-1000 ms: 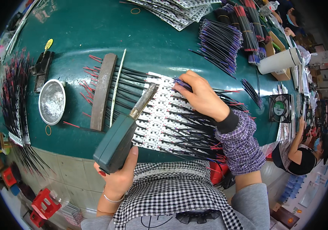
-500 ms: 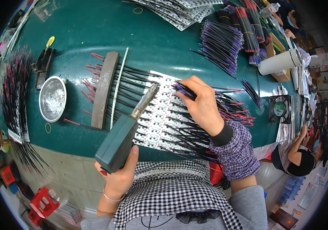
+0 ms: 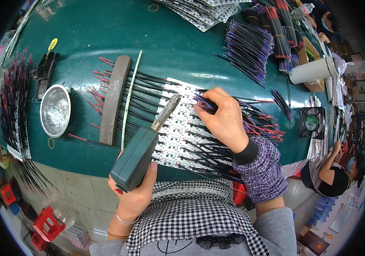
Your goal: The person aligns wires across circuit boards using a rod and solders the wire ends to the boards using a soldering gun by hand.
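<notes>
My left hand (image 3: pixel 136 195) is wrapped round the body of a green soldering gun (image 3: pixel 134 158). The gun's thick metal tip points up and to the right, over a white panel of small circuit boards (image 3: pixel 174 138). My right hand (image 3: pixel 224 121) pinches a small bunch of black wires with purple ends (image 3: pixel 206 103) above the panel's upper right part. Rows of black wires with red ends stick out from both sides of the panel. Across the left-hand wires lies a flat brown bar (image 3: pixel 115 102), with a thin pale rod (image 3: pixel 131 100) beside it.
A metal bowl (image 3: pixel 56 112) and a black stand (image 3: pixel 46 74) are at left, near wired boards (image 3: pixel 16 102). Wire bundles (image 3: pixel 249 49) and stacked panels (image 3: pixel 199 13) lie at the back. At right are a white roll (image 3: pixel 313 70) and a small fan (image 3: pixel 312 123). Other people sit beyond.
The soldering gun has shifted slightly to the right with my left hand, its tip nearer the right hand. My right hand with its wires has barely moved.
</notes>
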`<state>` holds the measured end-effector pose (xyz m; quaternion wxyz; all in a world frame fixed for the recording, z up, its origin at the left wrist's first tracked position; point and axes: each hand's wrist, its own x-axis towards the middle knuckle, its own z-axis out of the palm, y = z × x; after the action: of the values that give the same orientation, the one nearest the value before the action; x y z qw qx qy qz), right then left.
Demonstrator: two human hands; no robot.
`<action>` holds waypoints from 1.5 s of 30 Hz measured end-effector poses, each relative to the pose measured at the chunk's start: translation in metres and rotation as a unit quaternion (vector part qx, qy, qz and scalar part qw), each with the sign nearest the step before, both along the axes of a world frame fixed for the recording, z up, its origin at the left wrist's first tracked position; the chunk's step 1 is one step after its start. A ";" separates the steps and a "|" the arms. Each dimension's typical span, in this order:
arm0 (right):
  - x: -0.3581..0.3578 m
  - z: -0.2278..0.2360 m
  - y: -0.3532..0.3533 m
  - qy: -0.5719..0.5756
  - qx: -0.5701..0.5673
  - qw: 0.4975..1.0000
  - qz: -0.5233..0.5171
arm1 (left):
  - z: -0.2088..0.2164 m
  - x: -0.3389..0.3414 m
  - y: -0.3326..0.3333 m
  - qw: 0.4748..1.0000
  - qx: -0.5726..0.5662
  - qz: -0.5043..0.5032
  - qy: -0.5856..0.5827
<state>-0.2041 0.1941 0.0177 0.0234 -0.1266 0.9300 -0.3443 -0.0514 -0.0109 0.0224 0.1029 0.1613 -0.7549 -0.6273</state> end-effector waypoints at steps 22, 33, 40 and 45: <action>-0.004 -0.009 -0.006 0.011 0.036 0.999 -0.014 | -0.006 -0.016 0.002 0.997 -0.001 -0.066 0.027; -0.010 -0.004 -0.007 0.012 0.064 0.998 0.009 | -0.005 -0.021 0.006 0.993 -0.075 -0.088 0.034; -0.014 -0.004 -0.006 -0.005 0.084 0.996 0.019 | 0.000 -0.023 0.008 0.995 -0.055 -0.084 0.029; -0.015 -0.001 -0.008 -0.027 0.094 0.995 0.028 | -0.002 -0.014 0.005 0.997 -0.052 -0.053 0.019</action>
<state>-0.2192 0.1860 0.0171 0.0697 -0.1406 0.9533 -0.2580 -0.0651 -0.0063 0.0208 0.0926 0.1035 -0.7919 -0.5946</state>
